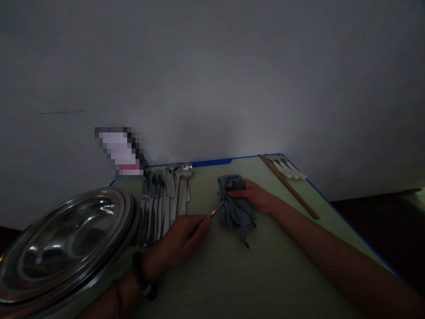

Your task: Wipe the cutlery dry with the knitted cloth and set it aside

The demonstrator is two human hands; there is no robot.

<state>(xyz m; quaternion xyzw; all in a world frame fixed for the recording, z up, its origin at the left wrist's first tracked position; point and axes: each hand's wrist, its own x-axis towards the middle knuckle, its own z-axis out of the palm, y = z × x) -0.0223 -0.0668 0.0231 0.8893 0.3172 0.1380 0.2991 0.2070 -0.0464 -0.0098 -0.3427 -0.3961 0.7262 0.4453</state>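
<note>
My left hand (189, 237) is closed around the handle of a thin metal utensil (215, 211). Its far end goes into a bunched grey-green cloth (235, 208), so I cannot make out whether it is a spoon, fork or knife. Gripping that cloth from the right, my right hand (257, 195) presses it around the utensil's end. A checked corner of the cloth hangs toward me. Just beyond my left hand lie several table knives (153, 195) in a row, with metal spoons (187, 170) at their right.
Stacked shiny metal plates (128, 212) fill the left side. A blurred-out upright screen (119, 148) stands behind them, by the wall (212, 88). To the right are wooden chopsticks (292, 188) and several white-handled utensils (286, 168). The pale green table (212, 283) has a blue edge.
</note>
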